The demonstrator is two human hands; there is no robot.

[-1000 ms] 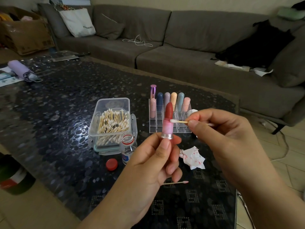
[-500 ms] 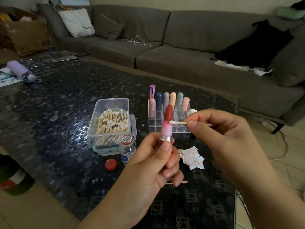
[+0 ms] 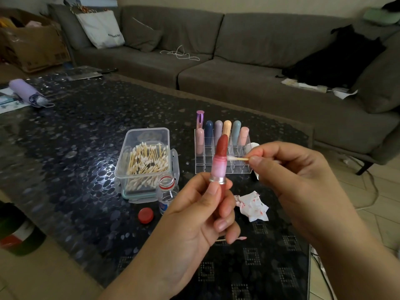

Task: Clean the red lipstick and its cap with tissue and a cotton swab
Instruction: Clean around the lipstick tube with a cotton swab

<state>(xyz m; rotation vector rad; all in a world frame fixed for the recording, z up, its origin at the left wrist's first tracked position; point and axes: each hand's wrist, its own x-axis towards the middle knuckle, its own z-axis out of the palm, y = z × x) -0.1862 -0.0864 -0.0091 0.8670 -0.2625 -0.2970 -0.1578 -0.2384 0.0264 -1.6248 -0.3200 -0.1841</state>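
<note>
My left hand (image 3: 201,211) holds the red lipstick (image 3: 219,163) upright, its red bullet raised out of a pink sleeve with a silver ring. My right hand (image 3: 287,180) pinches a cotton swab (image 3: 237,158) level, its white tip touching the pink sleeve just below the bullet. A crumpled tissue (image 3: 253,205) stained red lies on the table under my hands. A used swab (image 3: 240,238) peeks out below my left fingers. I cannot pick out the lipstick's cap.
On the dark pebble-pattern table (image 3: 75,148) stand a clear box of cotton swabs (image 3: 145,163), a small open bottle (image 3: 166,192) with its red lid (image 3: 145,215) beside it, and a clear rack of several lipsticks (image 3: 223,148). A grey sofa (image 3: 238,61) lies behind.
The left hand has turned the lipstick slightly and lifted it a little. The swab tip has slid down from the base of the bullet onto the pink sleeve.
</note>
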